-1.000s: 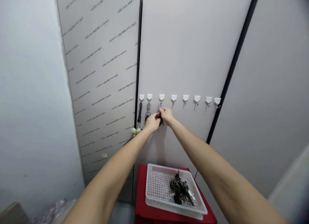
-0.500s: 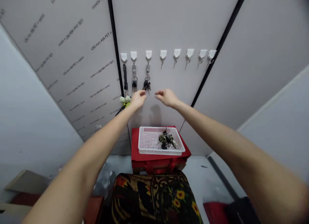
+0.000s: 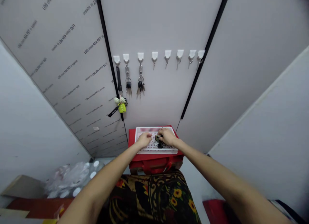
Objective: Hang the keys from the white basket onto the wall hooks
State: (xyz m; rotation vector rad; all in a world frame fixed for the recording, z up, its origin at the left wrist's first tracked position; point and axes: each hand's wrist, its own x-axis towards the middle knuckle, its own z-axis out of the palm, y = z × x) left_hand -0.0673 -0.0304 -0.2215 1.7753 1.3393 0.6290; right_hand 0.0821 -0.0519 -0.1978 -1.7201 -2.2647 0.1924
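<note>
A white perforated basket (image 3: 142, 150) sits low in front of me, with bunches of keys and a round, wheel-shaped metal charm (image 3: 158, 138) in its right half. Over those keys (image 3: 160, 145), my right hand (image 3: 167, 136) curls its fingers round part of the pile and hides some of it. My left hand (image 3: 145, 139) hovers at the basket's left side, fingers loosely bent and apart, holding nothing. On the wall, two key bunches, a left one (image 3: 128, 85) and a right one (image 3: 140, 85), hang from white hooks. Left of them hangs a dark strap (image 3: 119, 79) with a yellow-green charm (image 3: 122, 107).
More white hooks (image 3: 167, 54) run along the wall to the right. Under the basket is a red bag (image 3: 154, 158). A flower-patterned cloth surface (image 3: 154, 195) lies nearest me. Plastic-wrapped bottles (image 3: 70, 179) stand at lower left, a red item (image 3: 214, 211) at lower right.
Both hands have dropped from beside the hanging keys on the wall to the basket. The right hand now reaches into the keys. My view has shifted slightly, so the hooks appear further left.
</note>
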